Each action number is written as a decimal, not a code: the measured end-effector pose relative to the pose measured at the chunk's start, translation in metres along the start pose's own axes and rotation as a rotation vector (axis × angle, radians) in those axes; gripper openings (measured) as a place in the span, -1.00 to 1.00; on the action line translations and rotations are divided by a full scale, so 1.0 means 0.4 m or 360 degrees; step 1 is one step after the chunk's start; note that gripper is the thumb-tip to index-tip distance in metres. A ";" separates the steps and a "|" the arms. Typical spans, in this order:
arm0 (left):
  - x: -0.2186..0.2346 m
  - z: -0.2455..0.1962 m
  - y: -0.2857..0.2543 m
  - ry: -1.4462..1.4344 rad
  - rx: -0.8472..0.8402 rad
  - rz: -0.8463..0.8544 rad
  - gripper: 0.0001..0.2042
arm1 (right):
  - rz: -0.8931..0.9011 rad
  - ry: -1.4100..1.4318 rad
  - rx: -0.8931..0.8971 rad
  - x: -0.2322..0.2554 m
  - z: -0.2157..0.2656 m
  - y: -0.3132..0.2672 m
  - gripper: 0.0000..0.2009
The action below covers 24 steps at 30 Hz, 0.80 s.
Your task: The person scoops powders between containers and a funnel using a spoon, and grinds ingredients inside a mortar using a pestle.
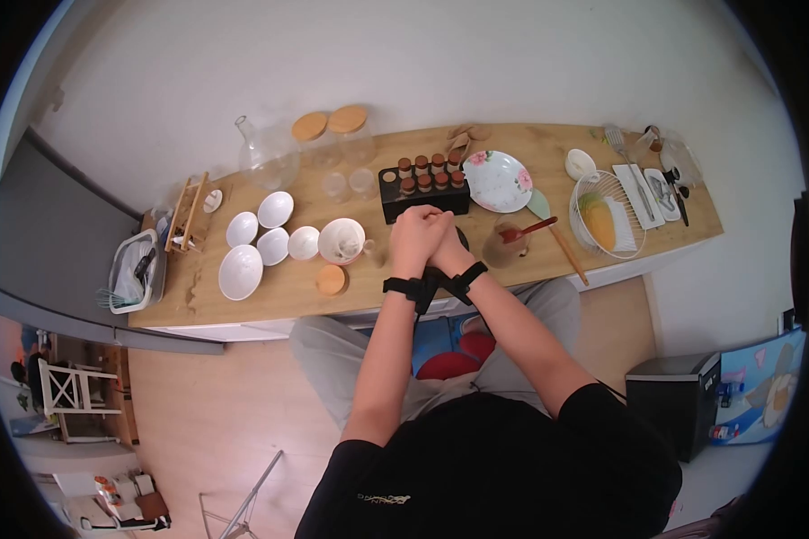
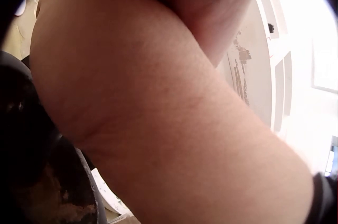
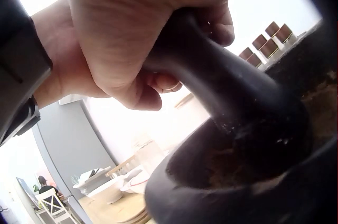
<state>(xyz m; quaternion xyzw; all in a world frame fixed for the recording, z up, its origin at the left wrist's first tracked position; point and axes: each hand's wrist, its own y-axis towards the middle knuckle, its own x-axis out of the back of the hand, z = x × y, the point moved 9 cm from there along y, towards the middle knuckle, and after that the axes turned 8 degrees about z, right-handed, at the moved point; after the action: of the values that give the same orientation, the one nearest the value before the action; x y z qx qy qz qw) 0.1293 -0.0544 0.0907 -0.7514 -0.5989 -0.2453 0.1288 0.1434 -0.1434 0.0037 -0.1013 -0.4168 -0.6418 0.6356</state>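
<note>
My two hands come together at the front of the wooden counter, the left hand (image 1: pixel 419 234) overlapping the right hand (image 1: pixel 452 255). In the right wrist view they grip a smooth black pestle (image 3: pixel 227 79), with fingers curled round its upper shaft. The pestle leans, its thick end down inside a dark mortar (image 3: pixel 177 197). Brownish residue marks the mortar's inner wall. From the head, the hands cover most of the mortar and all of the pestle. The left wrist view is mostly filled by hand and forearm, with the mortar's dark side at its left edge.
Behind the hands stands a black rack (image 1: pixel 404 211) of capped spice jars. A floral plate (image 1: pixel 499 180), a glass pitcher (image 1: pixel 503 251) with a red-brown spoon (image 1: pixel 530 230) and a wire basket (image 1: pixel 638 247) lie to the right. Several white bowls (image 1: pixel 241 272) and a wooden lid (image 1: pixel 331 280) are left.
</note>
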 end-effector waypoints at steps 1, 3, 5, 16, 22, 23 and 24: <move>-0.016 -0.006 0.006 0.0069 0.0017 0.0033 -0.69 | 0.0000 -0.0010 -0.0003 0.009 -0.007 -0.005 -0.78; -0.054 -0.023 0.007 0.0109 -0.0016 0.0049 -0.71 | 0.0009 -0.0029 -0.0007 0.027 -0.019 -0.034 -0.78; -0.076 -0.078 -0.019 0.0306 -0.0319 -0.0077 -0.74 | 0.0021 -0.0042 -0.0016 0.025 -0.020 -0.056 -0.78; -0.020 -0.033 -0.110 0.0048 -0.0247 -0.0153 -0.78 | 0.0037 -0.0009 -0.0028 -0.009 0.014 -0.155 -0.78; -0.019 -0.007 -0.012 0.0058 -0.0135 -0.0051 -0.72 | 0.0027 0.0003 -0.0020 0.009 -0.003 -0.036 -0.78; -0.033 -0.018 -0.002 0.0097 -0.0104 0.0012 -0.71 | 0.0024 -0.0006 -0.0023 0.022 -0.012 -0.037 -0.78; -0.050 -0.032 0.002 0.0137 -0.0092 0.0052 -0.70 | 0.0024 -0.0014 -0.0027 0.037 -0.021 -0.052 -0.78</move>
<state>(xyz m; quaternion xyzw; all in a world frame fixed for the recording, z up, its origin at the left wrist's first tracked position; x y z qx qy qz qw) 0.1241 -0.0776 0.0912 -0.7531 -0.5732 -0.2925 0.1367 0.1253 -0.1632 -0.0003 -0.1126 -0.4132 -0.6402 0.6378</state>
